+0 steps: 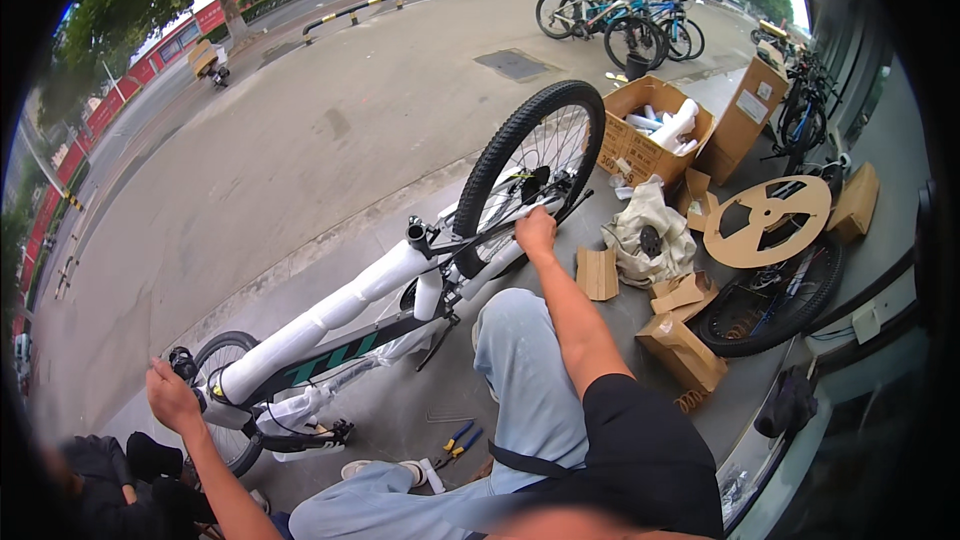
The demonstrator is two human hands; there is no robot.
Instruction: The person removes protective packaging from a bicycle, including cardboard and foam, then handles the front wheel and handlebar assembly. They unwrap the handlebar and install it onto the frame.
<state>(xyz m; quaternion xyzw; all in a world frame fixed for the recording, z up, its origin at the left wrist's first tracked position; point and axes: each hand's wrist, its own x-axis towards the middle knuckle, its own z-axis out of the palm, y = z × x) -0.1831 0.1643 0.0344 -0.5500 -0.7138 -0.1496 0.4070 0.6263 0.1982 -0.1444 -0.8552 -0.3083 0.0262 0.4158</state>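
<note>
A bicycle (395, 325) with a black and green frame leans across the ground before me, its tubes wrapped in white foam (345, 300). Its knobby rear wheel (513, 155) stands at the far end and the front wheel (228, 360) at the near left. My right hand (536, 230) is closed around a white-wrapped rear tube of the frame beside that rear wheel. Next to the black part at the bicycle's front end, my left hand (173, 396) is raised with its fingers loosely apart, seemingly holding nothing.
Pliers (461, 440) with blue and yellow handles lie by my feet. To the right are an open carton (640, 145) of packing foam, a crumpled cloth sack (650, 235), a cardboard disc (767, 221) and a loose wheel (770, 305). A person in dark clothes (110, 485) is at lower left.
</note>
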